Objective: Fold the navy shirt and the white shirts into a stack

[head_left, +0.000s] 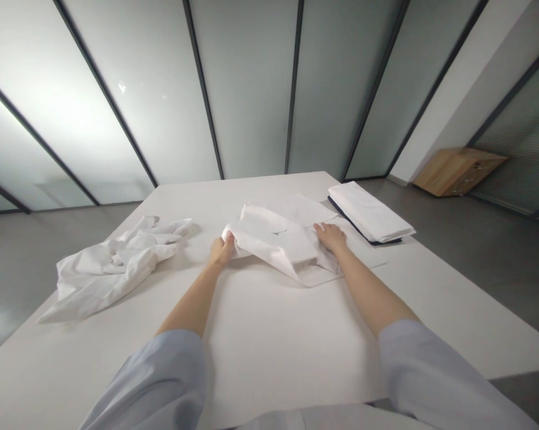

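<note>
A white cloth garment [291, 239], partly spread and partly folded over itself, lies in the middle of the table; its exact kind I cannot make out. My left hand [222, 249] is closed on its left edge, thumb on top, and the fabric is lifted slightly there. On the garment's right side my right hand [330, 236] lies flat, palm down, with the fingers stretched out. Some of the fabric near the right wrist is bunched and looks thinner.
A crumpled white cloth [117, 260] lies at the left of the white table [269, 346]. At the back right sits a folded white stack [370, 212] over something dark. Beyond stand frosted glass panels [251, 89] and a wooden cabinet [457, 171] on the floor.
</note>
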`<state>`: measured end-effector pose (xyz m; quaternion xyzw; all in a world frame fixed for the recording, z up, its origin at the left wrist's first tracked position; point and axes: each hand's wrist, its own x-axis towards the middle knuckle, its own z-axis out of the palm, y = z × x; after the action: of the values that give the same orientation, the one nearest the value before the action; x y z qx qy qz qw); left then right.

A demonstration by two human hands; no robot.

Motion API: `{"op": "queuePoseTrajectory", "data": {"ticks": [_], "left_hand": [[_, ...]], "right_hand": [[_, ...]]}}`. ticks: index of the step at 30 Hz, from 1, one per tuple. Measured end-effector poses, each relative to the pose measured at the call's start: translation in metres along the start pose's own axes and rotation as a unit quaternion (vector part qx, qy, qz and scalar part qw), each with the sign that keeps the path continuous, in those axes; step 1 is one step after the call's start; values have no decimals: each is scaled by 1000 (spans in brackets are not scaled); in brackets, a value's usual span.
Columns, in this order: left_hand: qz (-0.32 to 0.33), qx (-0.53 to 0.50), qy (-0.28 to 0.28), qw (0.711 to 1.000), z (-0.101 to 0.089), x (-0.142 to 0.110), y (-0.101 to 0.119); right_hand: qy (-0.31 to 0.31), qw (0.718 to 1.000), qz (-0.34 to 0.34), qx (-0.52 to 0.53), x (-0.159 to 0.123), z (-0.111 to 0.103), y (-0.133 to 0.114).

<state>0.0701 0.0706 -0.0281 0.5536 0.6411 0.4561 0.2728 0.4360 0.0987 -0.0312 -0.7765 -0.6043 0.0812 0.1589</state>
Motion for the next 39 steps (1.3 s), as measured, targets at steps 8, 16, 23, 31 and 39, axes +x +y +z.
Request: {"op": "queuePoseTrajectory", "data": {"ticks": [8,16,23,31,39], "left_hand": [[278,300,-72,910,21,-24,24],[335,325,-239,851,26,-33,33],[314,364,-230,846,33,-29,42],[245,355,-121,894,27,-26,42],[202,392,167,882,-92,-6,102]], "right_hand": [[-124,953,-232,146,-23,10,-47],[-330,796,-374,343,-71,19,-98],[-157,819,-237,498,-49,11,-83],[175,856,31,486,-13,6,-21],[194,833,61,514,-11,12,-21]]}}
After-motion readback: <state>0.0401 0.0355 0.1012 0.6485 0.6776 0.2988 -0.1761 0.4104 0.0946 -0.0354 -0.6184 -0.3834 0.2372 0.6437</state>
